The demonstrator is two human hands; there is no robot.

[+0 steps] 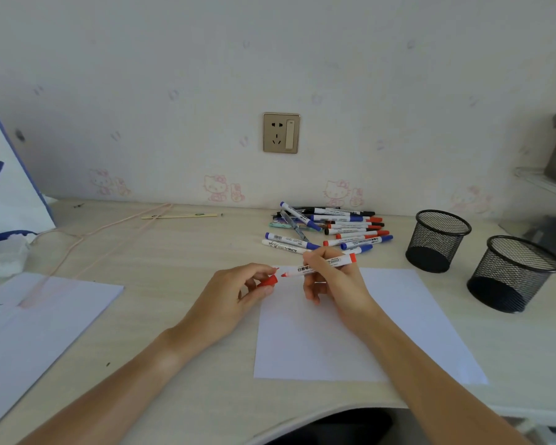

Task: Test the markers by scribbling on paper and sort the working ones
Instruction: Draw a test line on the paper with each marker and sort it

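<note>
I hold a red marker (321,266) in my right hand (331,281). My fingers are curled round the middle of it, so this grip has the marker tight. The marker lies almost flat, just above the top edge of the paper (350,332). Its long way runs left to right. The red tip points left, toward my other hand, and the red back end sticks out on the right.

My left hand (235,295) pinches the red cap (268,281) between thumb and fingers. The cap is off and sits just beside the tip, a little lower.

The paper lies right under my right hand, on the tabletop (180,252). So I think my right hand must tip the marker until the tip points down at the paper. Then I can scribble.

The pile of markers (331,229) waits behind my hands. Two black cups (437,242) stand to the right, near my right hand.
</note>
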